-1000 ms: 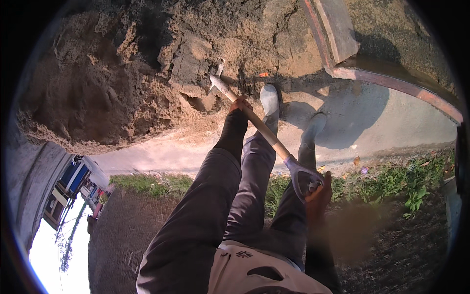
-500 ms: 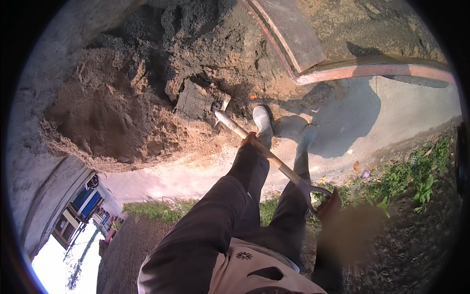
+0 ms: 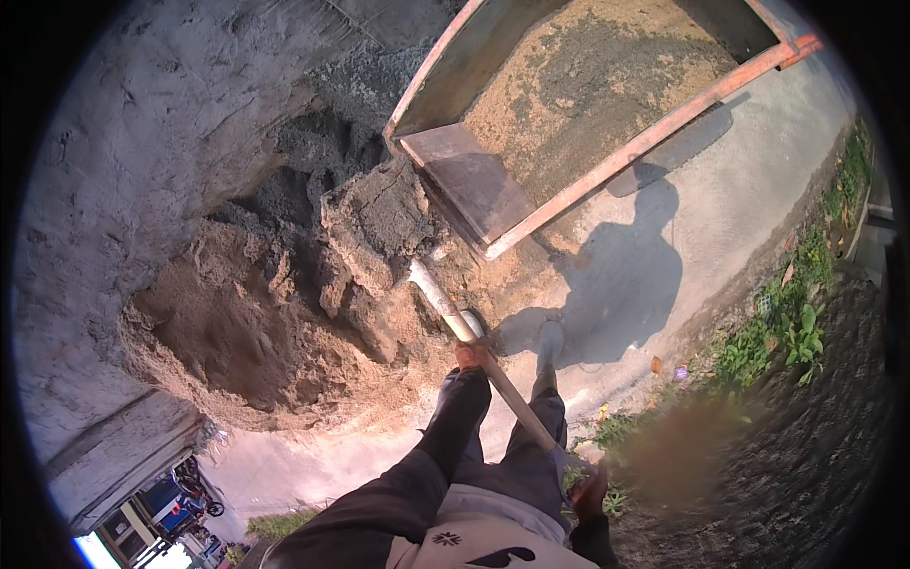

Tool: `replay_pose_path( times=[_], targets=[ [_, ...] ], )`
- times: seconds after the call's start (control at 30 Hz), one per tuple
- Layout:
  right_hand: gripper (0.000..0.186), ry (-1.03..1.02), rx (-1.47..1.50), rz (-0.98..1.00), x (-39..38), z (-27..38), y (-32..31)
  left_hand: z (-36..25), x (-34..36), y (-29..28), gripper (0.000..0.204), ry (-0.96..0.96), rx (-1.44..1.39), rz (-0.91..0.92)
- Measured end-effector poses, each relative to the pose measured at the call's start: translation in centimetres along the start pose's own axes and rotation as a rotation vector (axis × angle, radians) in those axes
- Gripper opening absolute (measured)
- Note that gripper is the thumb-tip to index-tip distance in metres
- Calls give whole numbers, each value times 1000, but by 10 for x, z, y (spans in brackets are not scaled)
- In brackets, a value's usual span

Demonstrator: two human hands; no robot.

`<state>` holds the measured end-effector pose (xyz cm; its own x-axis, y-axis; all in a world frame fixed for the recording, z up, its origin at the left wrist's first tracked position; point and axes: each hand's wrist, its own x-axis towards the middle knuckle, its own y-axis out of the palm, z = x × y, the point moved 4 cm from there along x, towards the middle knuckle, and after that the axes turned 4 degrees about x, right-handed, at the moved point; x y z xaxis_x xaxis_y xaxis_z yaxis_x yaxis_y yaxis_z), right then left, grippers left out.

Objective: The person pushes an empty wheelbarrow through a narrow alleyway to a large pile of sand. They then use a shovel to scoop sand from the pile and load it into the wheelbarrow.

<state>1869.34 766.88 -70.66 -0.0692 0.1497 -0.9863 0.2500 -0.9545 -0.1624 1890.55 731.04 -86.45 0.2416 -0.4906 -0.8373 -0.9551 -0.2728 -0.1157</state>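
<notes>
Left hand (image 3: 471,354) grips the shovel (image 3: 479,360) mid-shaft, right hand (image 3: 590,488) clasps its upper end; the blade is buried in the sand pile (image 3: 284,322) beside the wheelbarrow (image 3: 588,123).

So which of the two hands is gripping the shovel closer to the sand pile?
The left hand, midway along the shovel handle near the sand pile. The right hand holds the handle's near end.

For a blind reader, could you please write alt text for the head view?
Both hands grip a wooden-handled shovel, left hand lower on the shaft, right hand at the grip, its blade dug into a sand pile beside a sand-filled wheelbarrow.
</notes>
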Motion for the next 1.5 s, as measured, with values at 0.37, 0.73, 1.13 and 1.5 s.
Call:
replay_pose_path(
  times=[0.37, 0.73, 1.13, 1.5],
  targets=[
    [49, -265, -321, 662, -53, 62, 168, -235, -62, 208, 49, 859, 472, 181],
    [44, -52, -44, 220, -3, 69, 100, -201, -100, 100, 31, 396, 97, 236],
    [48, -494, -491, -143, -187, 139, 58, 82, -68, 10, 15, -466, -444, -142],
    [30, -619, -1116, 174, -151, 54, 216, 148, 32, -131, 12, -495, -641, -129]
  ],
)
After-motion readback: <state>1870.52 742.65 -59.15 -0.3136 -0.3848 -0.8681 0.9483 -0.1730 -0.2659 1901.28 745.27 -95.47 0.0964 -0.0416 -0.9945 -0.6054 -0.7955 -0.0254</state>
